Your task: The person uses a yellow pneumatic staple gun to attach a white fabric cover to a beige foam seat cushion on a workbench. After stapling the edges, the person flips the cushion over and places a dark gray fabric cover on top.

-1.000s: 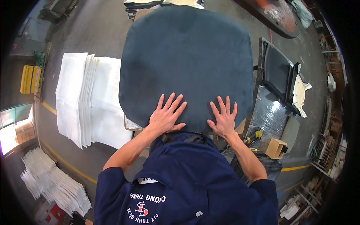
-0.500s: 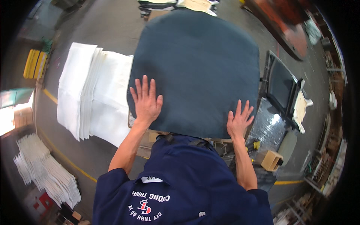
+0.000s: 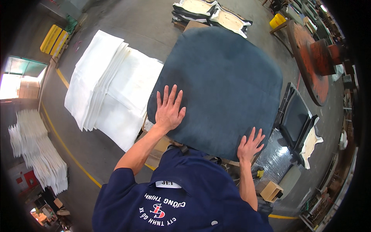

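A broad dark blue-grey padded panel (image 3: 220,89), like a seat cushion with rounded corners, lies flat in front of me. My left hand (image 3: 169,112) rests on its near left part, palm down and fingers spread. On the near right edge lies my right hand (image 3: 249,147), its fingers also stretched out and apart. Neither hand grips anything. To the left of the panel is a stack of white sheets (image 3: 116,85), fanned so that several layers show. What supports the panel is mostly hidden beneath it.
Dark upholstered pieces with cream undersides (image 3: 295,120) stand at the right, beside a plastic-wrapped surface (image 3: 272,150) and a small wooden box (image 3: 271,191). Farther off are a rusty round disc (image 3: 309,62) and more upholstered pieces (image 3: 228,19). White stacked sheets (image 3: 40,152) lie far left.
My view has turned, so the panel and surroundings appear shifted and tilted. Both hands stay flat on the panel in nearly the same places.
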A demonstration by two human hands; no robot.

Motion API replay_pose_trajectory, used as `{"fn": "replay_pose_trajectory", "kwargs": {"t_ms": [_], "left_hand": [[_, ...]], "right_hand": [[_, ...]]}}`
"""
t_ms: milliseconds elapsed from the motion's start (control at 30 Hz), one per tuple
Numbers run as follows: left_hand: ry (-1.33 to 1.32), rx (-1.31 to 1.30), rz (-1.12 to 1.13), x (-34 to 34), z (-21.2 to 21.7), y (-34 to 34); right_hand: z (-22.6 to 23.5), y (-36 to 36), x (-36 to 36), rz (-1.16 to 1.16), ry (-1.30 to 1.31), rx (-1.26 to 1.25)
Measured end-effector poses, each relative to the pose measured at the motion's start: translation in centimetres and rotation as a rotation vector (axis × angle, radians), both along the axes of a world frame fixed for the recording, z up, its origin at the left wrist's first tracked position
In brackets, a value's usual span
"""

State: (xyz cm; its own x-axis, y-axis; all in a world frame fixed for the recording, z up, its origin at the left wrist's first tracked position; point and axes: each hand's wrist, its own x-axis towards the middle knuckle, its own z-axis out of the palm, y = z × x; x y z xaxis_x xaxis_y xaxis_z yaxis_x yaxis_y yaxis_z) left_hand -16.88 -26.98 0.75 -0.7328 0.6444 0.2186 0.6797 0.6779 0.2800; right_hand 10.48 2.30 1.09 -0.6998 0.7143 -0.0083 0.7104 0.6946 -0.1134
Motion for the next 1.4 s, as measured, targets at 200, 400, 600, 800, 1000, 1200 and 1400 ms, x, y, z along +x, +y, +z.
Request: {"fn": "replay_pose_trajectory", "kwargs": {"t_ms": [200,400,600,800,1000,1200,1400], "left_hand": [[-0.017,-0.009,-0.007,-0.2,0.4,-0.1],[-0.06,0.209,-0.019,-0.7,2.2,-0.7],[0.025,0.463,0.069,-2.9,7.0,-3.0],[0.104,0.752,0.124,-2.3,10.0,-9.9],[0.247,0.733,0.317,4.3,18.6,-23.2],[0.363,0.584,0.546,14.1,25.6,-35.5],[0.43,0.483,0.694,20.1,28.8,-43.3]], "right_hand": [[0.3,-0.2,-0.1,-0.014,-0.019,-0.011],[1.9,-0.1,0.3,-0.042,-0.027,-0.024],[4.8,-1.3,-0.4,-0.014,0.091,-0.053],[7.5,-5.5,-1.6,0.194,0.262,-0.161],[6.8,-8.8,-1.8,0.511,0.374,-0.265],[7.2,-14.0,-4.0,0.653,0.556,-0.399],[9.2,-22.2,-4.8,0.897,0.584,-0.572]]}}
